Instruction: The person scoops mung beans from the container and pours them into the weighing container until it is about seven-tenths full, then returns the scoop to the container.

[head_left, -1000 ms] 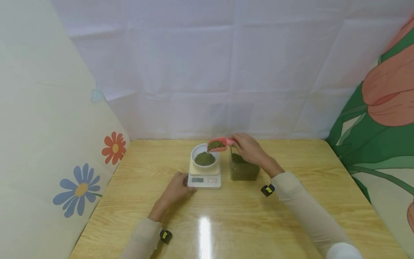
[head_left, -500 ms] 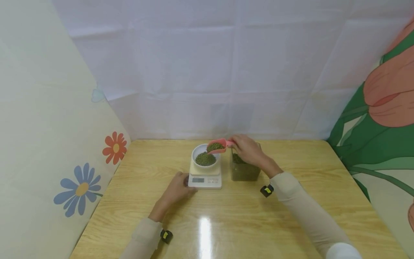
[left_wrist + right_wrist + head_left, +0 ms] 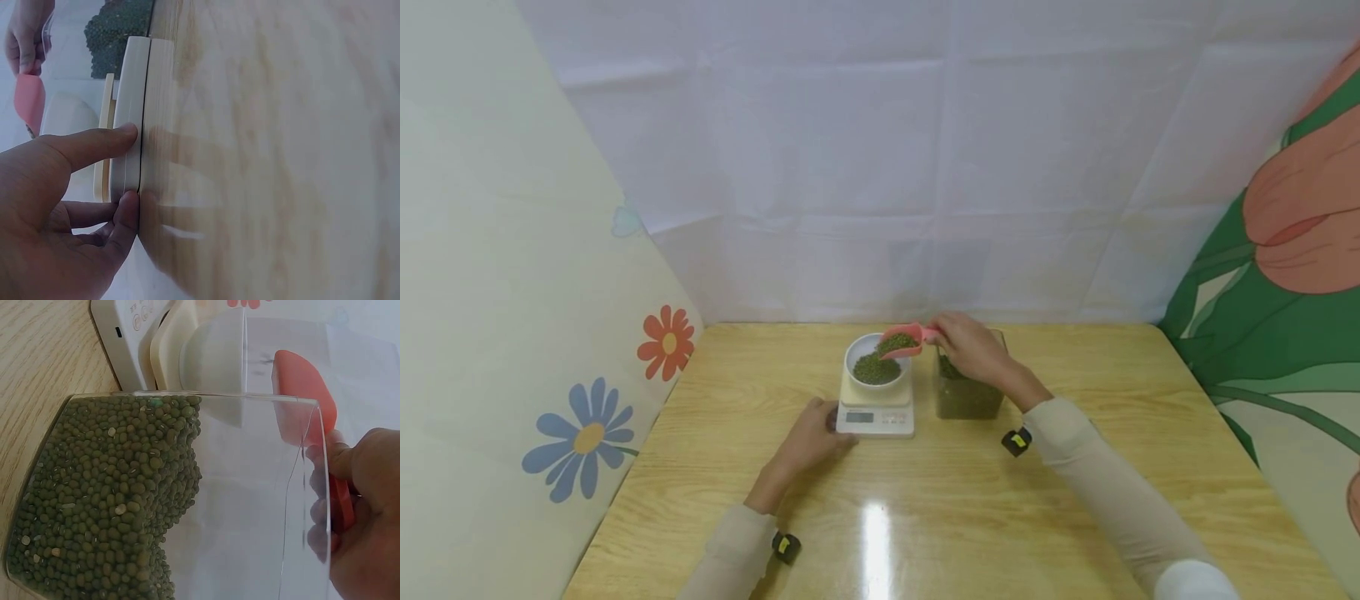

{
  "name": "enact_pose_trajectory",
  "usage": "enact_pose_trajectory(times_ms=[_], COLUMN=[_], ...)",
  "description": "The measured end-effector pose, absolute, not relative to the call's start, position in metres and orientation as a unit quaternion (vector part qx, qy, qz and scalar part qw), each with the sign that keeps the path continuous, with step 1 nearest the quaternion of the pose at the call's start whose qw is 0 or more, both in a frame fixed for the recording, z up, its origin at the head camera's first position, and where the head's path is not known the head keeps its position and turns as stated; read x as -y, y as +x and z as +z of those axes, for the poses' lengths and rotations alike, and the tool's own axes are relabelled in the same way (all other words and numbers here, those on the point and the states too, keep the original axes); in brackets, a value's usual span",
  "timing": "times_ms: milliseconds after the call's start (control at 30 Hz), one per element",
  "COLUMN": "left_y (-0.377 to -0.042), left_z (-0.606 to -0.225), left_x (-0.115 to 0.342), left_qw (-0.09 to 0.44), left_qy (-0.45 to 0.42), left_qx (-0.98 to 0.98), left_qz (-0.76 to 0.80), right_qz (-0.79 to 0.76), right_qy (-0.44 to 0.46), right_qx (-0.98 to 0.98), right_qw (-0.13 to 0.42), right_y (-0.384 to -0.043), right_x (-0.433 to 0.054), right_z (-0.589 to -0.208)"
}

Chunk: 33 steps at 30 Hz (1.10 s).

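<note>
A white digital kitchen scale (image 3: 876, 420) carries a white bowl (image 3: 853, 353) with a mound of mung beans (image 3: 876, 369) in it. My left hand (image 3: 811, 437) holds the scale's front left corner, thumb on the front edge and fingers at the side, as the left wrist view shows. With my right hand (image 3: 972, 343) I grip the handle of a pink scoop (image 3: 910, 330). The scoop, loaded with beans, hangs over the bowl's right side, its mouth tipped down to the left. A few dark specks fall from its lip (image 3: 275, 362) in the right wrist view.
A clear square container (image 3: 968, 400) partly filled with mung beans (image 3: 112, 500) stands right of the scale, under my right forearm. The wooden table (image 3: 955, 517) meets a white cloth backdrop (image 3: 820, 167) behind, with flowered panels (image 3: 497, 275) at the sides.
The scoop has tilted further down and shifted slightly left over the bowl, my right wrist turning with it. My left hand stays at the scale.
</note>
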<state>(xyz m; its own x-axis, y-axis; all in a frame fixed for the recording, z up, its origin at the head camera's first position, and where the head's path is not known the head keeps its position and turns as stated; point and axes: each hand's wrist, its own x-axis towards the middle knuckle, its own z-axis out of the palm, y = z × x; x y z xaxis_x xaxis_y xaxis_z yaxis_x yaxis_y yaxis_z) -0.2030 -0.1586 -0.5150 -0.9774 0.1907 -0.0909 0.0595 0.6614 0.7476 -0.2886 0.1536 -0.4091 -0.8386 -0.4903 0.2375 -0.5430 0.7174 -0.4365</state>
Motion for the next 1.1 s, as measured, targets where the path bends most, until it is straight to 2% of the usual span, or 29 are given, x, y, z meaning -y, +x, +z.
enact_pose_trajectory(times_ms=[1100], left_y=[-0.2041], left_z=[-0.5157], left_x=[0.1582], left_qw=[0.079], left_qy=[0.064], left_qx=[-0.911], left_qz=[0.399], right_qz=[0.215], right_qy=[0.281], right_qx=[0.934], right_qw=[0.049], right_y=[-0.2875], right_x=[-0.152], right_z=[-0.4042])
